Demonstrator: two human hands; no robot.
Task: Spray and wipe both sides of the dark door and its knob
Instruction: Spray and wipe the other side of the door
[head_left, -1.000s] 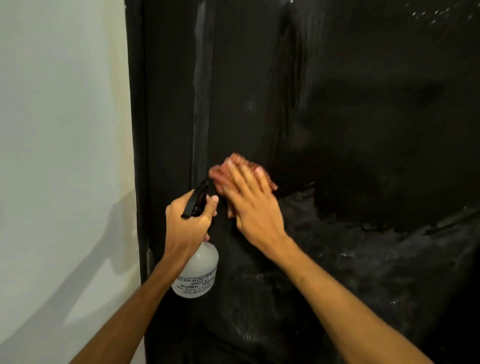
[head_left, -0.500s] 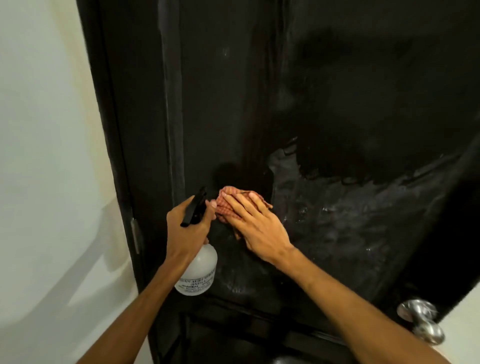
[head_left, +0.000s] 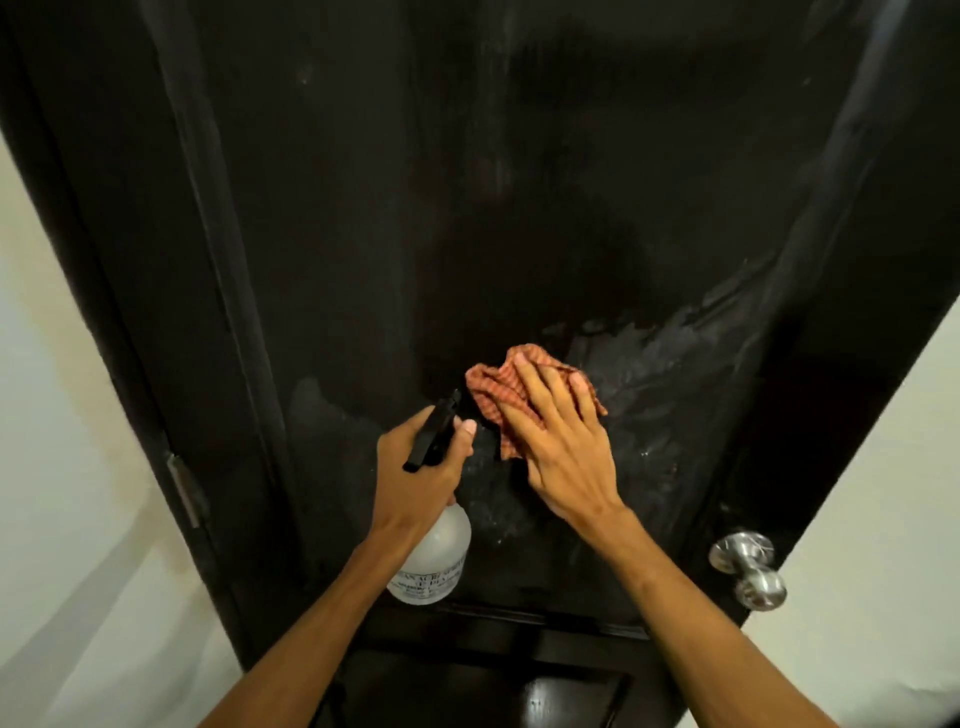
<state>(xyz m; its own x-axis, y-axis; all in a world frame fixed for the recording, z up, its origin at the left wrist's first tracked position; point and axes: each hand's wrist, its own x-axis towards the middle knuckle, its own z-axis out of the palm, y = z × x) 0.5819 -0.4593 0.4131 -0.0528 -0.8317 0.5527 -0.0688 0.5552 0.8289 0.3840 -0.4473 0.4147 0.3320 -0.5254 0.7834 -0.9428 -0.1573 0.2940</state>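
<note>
Head view: the door (head_left: 467, 208) fills most of what you see, dark and glossy, leaning away from you in the wide lens. Your right hand (head_left: 566, 452) lies flat on the cloth (head_left: 493, 384), fingers straight and spread, pressing it against the door panel a little below mid-height. It is not curled round the cloth. The cloth is reddish with a check pattern, bunched up, and it shows above and to the left of your fingers.

Your left hand (head_left: 415, 478) grips the bottle (head_left: 434, 561) round its neck, just left of the cloth and close to your right hand. The black spray head (head_left: 434, 436) sticks up out of your fist and points at the door. The clear, rounded bottle body hangs below your hand with a printed label near its base; the print is too blurred to read.

A wet smear (head_left: 665, 374) shines on the panel to the right of the cloth, with droplets below your right hand. The knob (head_left: 748, 569), round and silver, sits at the door's right edge, low and well apart from both hands. A hinge (head_left: 184, 491) shows on the left edge. Pale wall (head_left: 78, 571) flanks the door on both sides.
</note>
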